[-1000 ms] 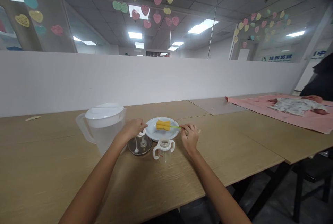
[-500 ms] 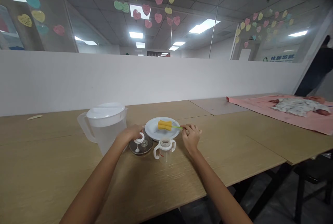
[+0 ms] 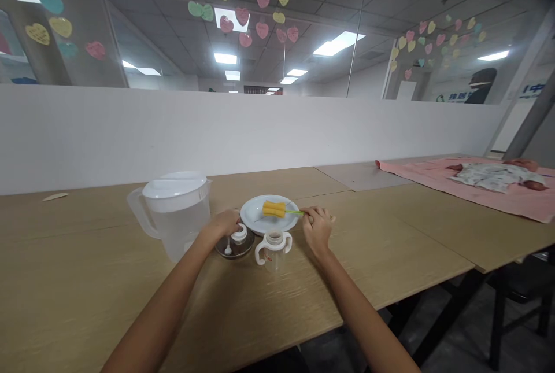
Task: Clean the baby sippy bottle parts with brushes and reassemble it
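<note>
My right hand (image 3: 318,227) is closed on the thin green handle of a bottle brush (image 3: 274,209) with a yellow sponge head. The sponge lies over a white plate (image 3: 251,224). In front of the plate stands a clear baby bottle (image 3: 276,251), upright and without a top, with two white side handles. My left hand (image 3: 224,224) is over a small see-through dish (image 3: 236,254). Its fingers pinch the rim of a white bottle collar (image 3: 239,234), which sits in the dish beside a small white part with a thin stem (image 3: 228,247).
A white lidded water pitcher (image 3: 177,214) stands just left of my left hand. Far right, a doll in patterned clothes (image 3: 481,177) lies on a pink cloth (image 3: 515,205). A stool (image 3: 520,289) is beyond the table's front edge. A low white wall (image 3: 260,130) runs behind the table (image 3: 368,246).
The white collar, tilted up in my left hand before, now sits level in the dish, slightly further right. My right hand and the brush stay put. A person in the background has moved.
</note>
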### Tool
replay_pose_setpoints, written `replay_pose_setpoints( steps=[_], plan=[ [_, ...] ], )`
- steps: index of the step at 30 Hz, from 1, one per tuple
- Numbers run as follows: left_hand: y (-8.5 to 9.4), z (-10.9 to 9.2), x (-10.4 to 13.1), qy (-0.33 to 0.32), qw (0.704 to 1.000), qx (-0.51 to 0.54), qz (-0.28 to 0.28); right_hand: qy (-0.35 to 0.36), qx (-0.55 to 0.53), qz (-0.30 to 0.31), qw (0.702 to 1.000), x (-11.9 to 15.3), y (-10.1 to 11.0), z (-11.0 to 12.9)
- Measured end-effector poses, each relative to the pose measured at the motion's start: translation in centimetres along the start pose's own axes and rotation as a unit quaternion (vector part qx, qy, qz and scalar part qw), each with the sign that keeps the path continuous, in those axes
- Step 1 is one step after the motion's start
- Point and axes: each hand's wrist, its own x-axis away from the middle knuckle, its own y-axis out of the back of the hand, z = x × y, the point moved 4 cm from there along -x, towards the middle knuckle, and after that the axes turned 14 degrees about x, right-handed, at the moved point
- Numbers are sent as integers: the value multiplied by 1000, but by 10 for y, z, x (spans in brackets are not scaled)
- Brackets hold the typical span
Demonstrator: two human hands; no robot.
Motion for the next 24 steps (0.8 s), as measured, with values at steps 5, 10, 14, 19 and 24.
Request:
replay_pose_setpoints(
  steps=[5, 10, 14, 19, 24],
  plan=[
    [-2, -3, 1, 5, 1000, -3, 8, -2, 0, 0, 1000, 0, 0, 0],
    [-5, 0, -1, 15, 1000, 0, 11, -3, 2, 2, 1000, 0, -1, -1],
    [-6, 4, -4, 28, 1000, 5, 7, -4, 1, 2, 1000, 0, 0, -1],
    [-7, 6, -3, 33, 999, 15, 20, 0, 3, 5, 1000, 0, 1, -1],
    [-11, 6, -2, 39, 999, 18, 30, -1, 2, 7, 1000, 0, 1, 0]
  ],
)
